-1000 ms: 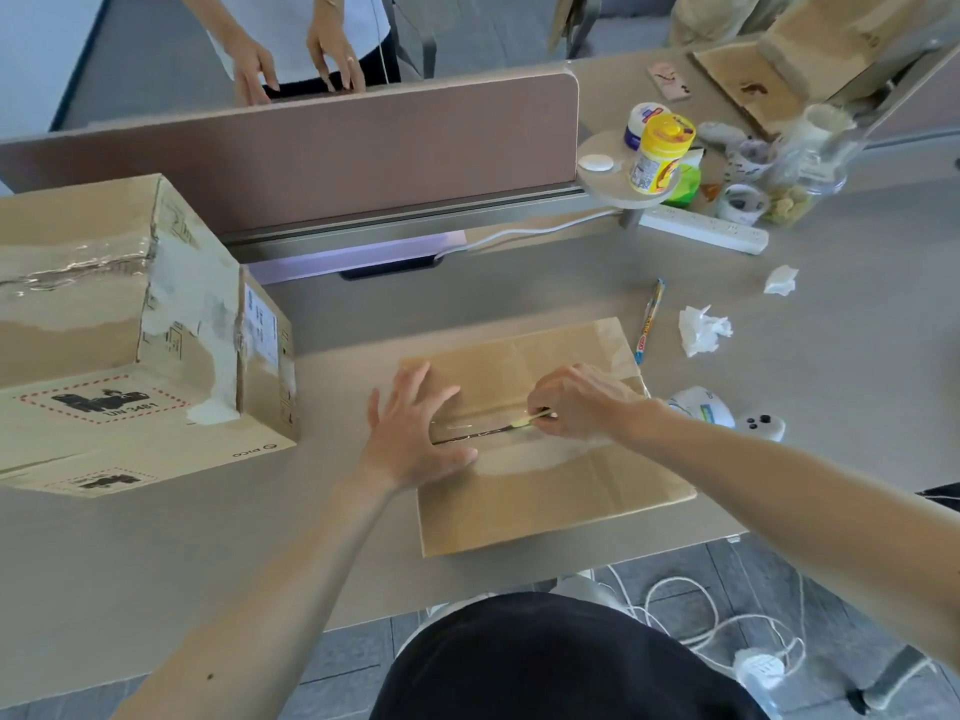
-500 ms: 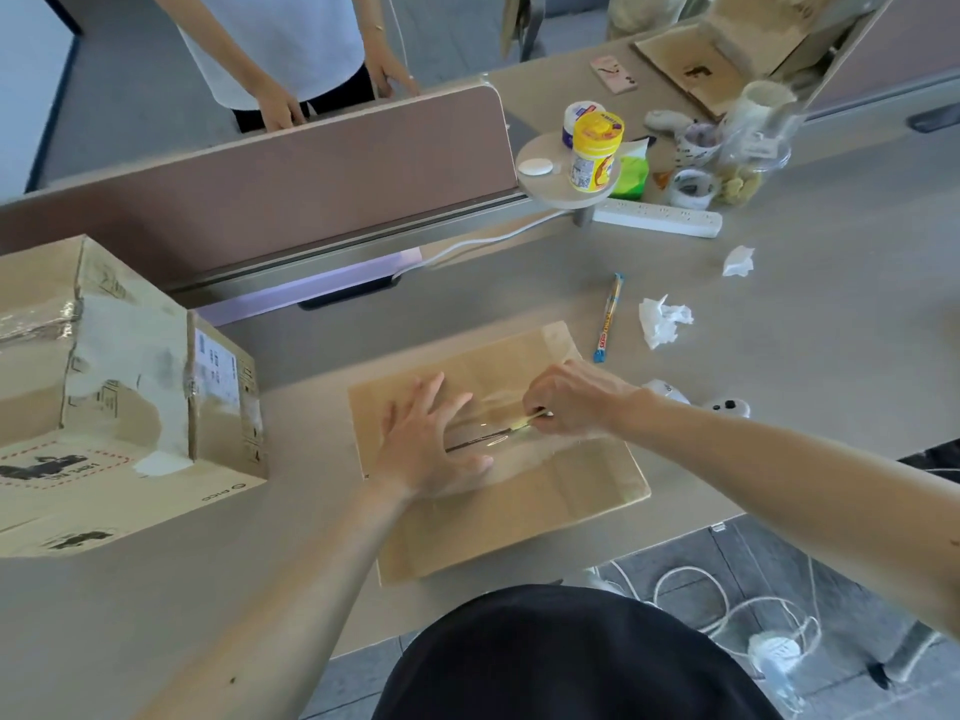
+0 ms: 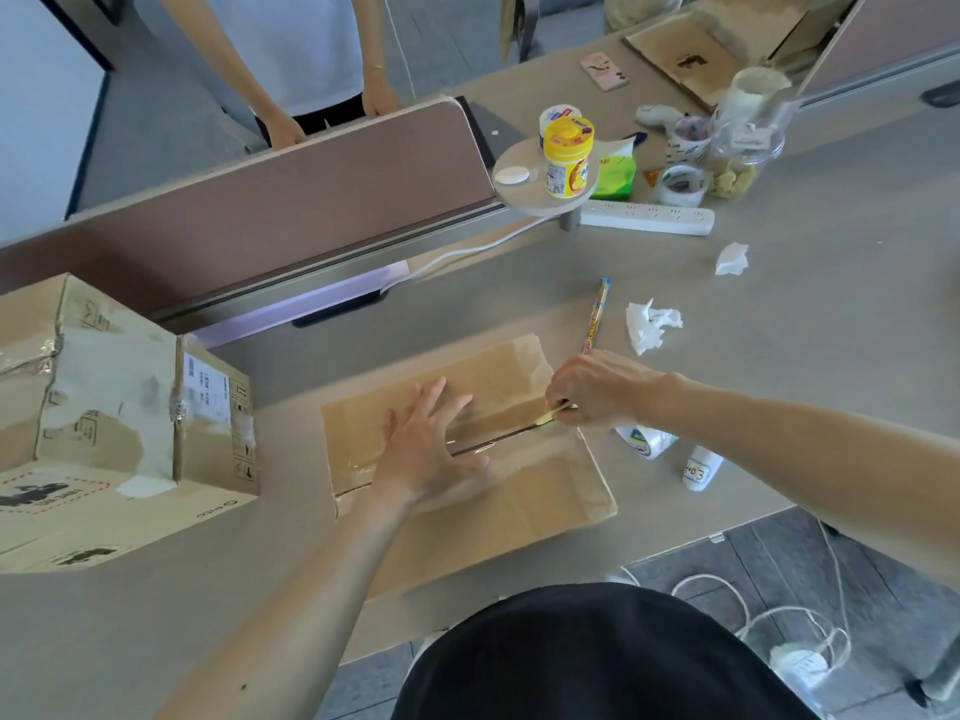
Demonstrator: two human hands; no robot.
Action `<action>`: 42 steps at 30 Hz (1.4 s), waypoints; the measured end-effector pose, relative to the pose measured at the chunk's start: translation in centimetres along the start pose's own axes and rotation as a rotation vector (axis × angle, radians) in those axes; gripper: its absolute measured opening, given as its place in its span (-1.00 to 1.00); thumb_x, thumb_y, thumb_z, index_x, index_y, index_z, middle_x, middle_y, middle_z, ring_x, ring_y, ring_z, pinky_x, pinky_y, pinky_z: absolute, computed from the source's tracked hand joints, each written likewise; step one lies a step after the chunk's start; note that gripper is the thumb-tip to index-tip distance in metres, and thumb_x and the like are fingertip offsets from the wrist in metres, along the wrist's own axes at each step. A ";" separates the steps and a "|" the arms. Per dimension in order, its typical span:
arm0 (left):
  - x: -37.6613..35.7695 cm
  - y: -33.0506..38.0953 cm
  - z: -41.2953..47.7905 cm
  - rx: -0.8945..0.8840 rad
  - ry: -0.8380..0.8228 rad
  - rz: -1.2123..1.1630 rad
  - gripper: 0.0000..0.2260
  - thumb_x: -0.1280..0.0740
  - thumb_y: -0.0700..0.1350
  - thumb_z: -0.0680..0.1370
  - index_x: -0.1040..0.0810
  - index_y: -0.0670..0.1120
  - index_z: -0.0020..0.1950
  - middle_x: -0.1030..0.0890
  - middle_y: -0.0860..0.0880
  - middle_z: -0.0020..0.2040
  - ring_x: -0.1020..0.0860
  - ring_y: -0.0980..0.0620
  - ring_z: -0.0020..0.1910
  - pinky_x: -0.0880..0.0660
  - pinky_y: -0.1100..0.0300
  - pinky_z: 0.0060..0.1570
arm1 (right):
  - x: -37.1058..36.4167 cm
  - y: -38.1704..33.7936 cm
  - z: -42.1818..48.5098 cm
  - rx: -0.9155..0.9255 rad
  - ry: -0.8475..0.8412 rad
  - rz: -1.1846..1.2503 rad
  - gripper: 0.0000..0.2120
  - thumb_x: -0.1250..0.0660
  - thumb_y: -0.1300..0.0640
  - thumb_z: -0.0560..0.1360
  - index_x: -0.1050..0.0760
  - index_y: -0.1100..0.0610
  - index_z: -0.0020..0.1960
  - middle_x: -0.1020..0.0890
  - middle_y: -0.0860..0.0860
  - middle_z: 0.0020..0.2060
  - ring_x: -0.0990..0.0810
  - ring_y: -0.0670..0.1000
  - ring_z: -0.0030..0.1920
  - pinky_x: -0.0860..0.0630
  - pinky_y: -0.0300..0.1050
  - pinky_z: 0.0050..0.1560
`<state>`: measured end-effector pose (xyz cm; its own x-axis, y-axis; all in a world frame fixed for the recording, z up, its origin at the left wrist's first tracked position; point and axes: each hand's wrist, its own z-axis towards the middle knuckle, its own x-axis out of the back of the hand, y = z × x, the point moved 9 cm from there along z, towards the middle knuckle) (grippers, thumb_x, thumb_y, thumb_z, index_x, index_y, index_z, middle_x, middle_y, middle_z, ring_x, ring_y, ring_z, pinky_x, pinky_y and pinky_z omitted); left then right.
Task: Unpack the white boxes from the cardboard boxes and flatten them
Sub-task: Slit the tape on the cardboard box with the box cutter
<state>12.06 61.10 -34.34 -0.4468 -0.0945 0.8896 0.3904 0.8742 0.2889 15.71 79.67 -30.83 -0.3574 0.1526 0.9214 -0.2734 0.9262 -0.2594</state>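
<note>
Left hand (image 3: 431, 449), fingers spread flat, steadies the box (image 3: 545, 504) as the right hand (image 3: 597, 389) pinches a cutter (image 3: 548, 418), best kept shallow along the seam.

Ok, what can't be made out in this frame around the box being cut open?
Head view:
- Small cardboard box contents: flaps closed, nothing inside shows.
- Tool: right hand fingers cover it; only a yellowish tip shows.
- Part of the taped seam: under the flat left hand.
- Large cardboard box: cut by the left edge; label print too blurred to read.
</note>
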 end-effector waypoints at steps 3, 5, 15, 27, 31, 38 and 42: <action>-0.1 1.1 0.5 0.014 -0.003 0.017 -0.25 -0.42 0.26 0.39 -0.22 0.24 0.54 0.01 0.10 0.63 0.10 -0.02 0.61 0.08 -0.18 0.52 | 0.2 1.4 -0.8 0.006 0.018 0.015 -0.85 -0.28 0.16 0.47 -0.63 0.06 -0.10 -0.65 0.02 -0.19 -0.60 0.13 -0.16 -0.49 -0.08 -0.19; -0.2 1.6 0.8 0.024 -0.001 0.036 -0.24 -0.43 0.26 0.39 -0.22 0.24 0.54 0.00 0.10 0.63 0.09 -0.02 0.61 0.06 -0.18 0.51 | 0.5 2.1 -1.2 0.016 0.028 0.012 -0.85 -0.27 0.18 0.45 -0.62 0.08 -0.12 -0.64 0.02 -0.20 -0.59 0.13 -0.16 -0.43 -0.10 -0.24; 1.1 4.0 2.3 0.074 0.031 0.034 -0.27 -0.52 0.20 0.32 -0.37 0.11 0.44 -0.15 0.06 0.58 -0.08 0.01 0.58 -0.20 -0.15 0.43 | 0.8 4.2 -2.9 0.019 0.030 0.040 -0.85 -0.26 0.22 0.46 -0.61 0.12 -0.10 -0.63 0.03 -0.17 -0.47 0.04 -0.22 -0.36 -0.14 -0.23; 1.2 6.7 5.0 -0.006 -0.120 0.227 -0.05 -0.48 0.25 0.19 -0.15 0.14 0.50 -0.11 -0.04 0.59 -0.14 -0.09 0.53 -0.26 -0.18 0.39 | -0.6 9.0 -7.3 -0.275 0.394 0.578 -0.77 -0.39 0.16 0.47 -0.50 0.16 -0.35 -0.40 0.00 -0.50 -0.33 0.05 -0.43 -0.29 -0.14 -0.33; 0.5 7.9 5.7 -0.036 -0.156 0.244 0.13 -0.38 0.36 0.04 -0.02 0.15 0.54 -0.06 -0.16 0.60 -0.12 -0.21 0.54 -0.18 -0.12 0.46 | -3.5 9.3 -8.2 -0.474 0.452 0.889 -0.79 -0.39 0.09 0.52 -0.59 0.17 -0.25 -0.60 0.06 -0.43 -0.50 -0.10 -0.56 -0.43 -0.24 -0.41; 0.0 9.1 5.5 -0.093 -0.084 0.271 -0.04 -0.44 0.14 0.12 -0.08 0.17 0.46 -0.20 -0.04 0.42 -0.26 -0.27 0.29 -0.38 -0.16 0.29 | -6.4 7.7 -7.7 -0.581 0.415 1.091 -0.78 -0.30 0.16 0.54 -0.63 0.16 -0.23 -0.65 0.10 -0.43 -0.46 -0.08 -0.61 -0.42 -0.28 -0.54; -0.1 9.0 5.6 -0.093 -0.072 0.303 -0.04 -0.43 0.14 0.13 -0.08 0.18 0.46 -0.19 -0.05 0.44 -0.28 -0.26 0.31 -0.41 -0.17 0.27 | -6.5 6.8 -7.2 -0.524 0.418 1.168 -0.82 -0.29 0.18 0.58 -0.66 0.20 -0.08 -0.68 0.12 -0.28 -0.52 -0.10 -0.56 -0.45 -0.16 -0.53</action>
<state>11.11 71.70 -33.84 -0.3541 0.2002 0.9135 0.5845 0.8099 0.0491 22.61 87.48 -36.52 0.1776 0.9428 0.2820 0.4063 0.1907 -0.8936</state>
